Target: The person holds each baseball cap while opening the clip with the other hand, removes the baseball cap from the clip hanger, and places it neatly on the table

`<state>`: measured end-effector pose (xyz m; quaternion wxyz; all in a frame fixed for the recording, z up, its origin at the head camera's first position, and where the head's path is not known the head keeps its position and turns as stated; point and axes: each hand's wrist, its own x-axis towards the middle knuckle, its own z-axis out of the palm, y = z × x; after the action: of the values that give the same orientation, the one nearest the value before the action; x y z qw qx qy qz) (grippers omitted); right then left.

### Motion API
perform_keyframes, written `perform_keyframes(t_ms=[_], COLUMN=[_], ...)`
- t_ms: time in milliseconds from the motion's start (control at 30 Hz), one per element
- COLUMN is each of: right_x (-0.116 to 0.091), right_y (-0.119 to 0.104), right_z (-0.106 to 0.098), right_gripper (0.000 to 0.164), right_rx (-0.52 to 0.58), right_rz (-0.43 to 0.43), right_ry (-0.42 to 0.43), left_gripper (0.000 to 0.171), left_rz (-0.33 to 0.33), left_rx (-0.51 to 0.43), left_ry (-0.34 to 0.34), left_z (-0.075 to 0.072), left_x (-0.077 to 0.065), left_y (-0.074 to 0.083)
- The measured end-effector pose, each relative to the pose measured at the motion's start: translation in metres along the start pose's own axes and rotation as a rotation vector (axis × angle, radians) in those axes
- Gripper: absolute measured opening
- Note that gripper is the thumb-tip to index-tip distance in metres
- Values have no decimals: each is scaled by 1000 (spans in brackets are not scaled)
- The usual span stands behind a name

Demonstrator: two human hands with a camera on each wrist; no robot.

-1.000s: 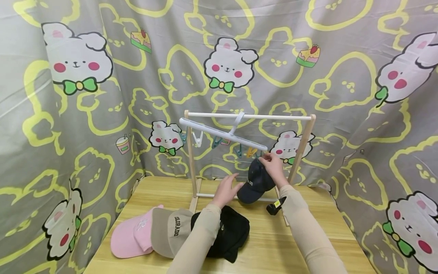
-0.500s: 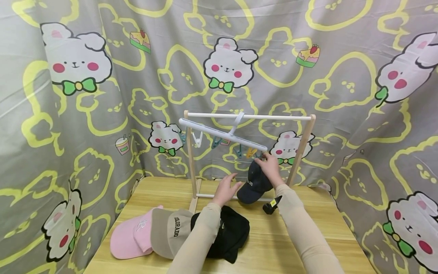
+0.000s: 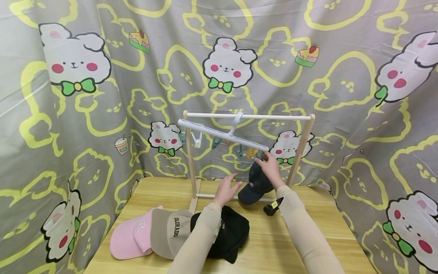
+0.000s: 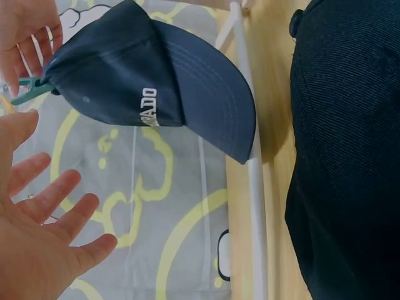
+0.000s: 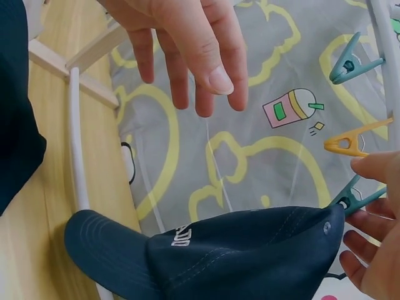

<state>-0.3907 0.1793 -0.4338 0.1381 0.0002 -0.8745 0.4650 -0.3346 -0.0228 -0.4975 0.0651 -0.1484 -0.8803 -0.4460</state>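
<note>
A navy baseball cap (image 3: 257, 182) with white lettering hangs, brim down and to the left, from a teal clip (image 5: 351, 199) at the right end of a pale hanger (image 3: 222, 134). My right hand (image 3: 269, 166) is at that clip, thumb and fingers spread around its handles, seemingly without a pinch; the exact contact is partly hidden. To the left of the cap, my left hand (image 3: 226, 189) is held in the air with fingers extended, apart from the cap. In the left wrist view the left hand (image 4: 47, 231) holds nothing.
The hanger hooks over the white top bar (image 3: 273, 117) of a wooden rack. More clips, one yellow (image 3: 252, 153), dangle from it. Pink (image 3: 131, 238), beige (image 3: 171, 232) and black (image 3: 232, 232) caps overlap on the wooden table (image 3: 273, 243). A patterned curtain surrounds the table.
My right hand has shifted slightly left from its place a second ago, its fingers looser at the clip. The hanger's right end and the cap have swayed slightly. The left hand barely moved.
</note>
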Motion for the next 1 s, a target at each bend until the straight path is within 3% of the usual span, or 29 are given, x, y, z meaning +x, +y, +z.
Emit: perform_keyframes(t_ms=[567,1000], right_x=[-8,-13], right_y=[-12,-13], right_z=[-7,-11], right_gripper=[58,60], right_rx=[67,112], right_rz=[0,-1], right_ry=[5,0], left_gripper=[49,50], left_rz=[20,15], left_rx=[11,-45], left_ry=[-17,-34], left_z=[11,16], left_x=[6,11], left_y=[11,15])
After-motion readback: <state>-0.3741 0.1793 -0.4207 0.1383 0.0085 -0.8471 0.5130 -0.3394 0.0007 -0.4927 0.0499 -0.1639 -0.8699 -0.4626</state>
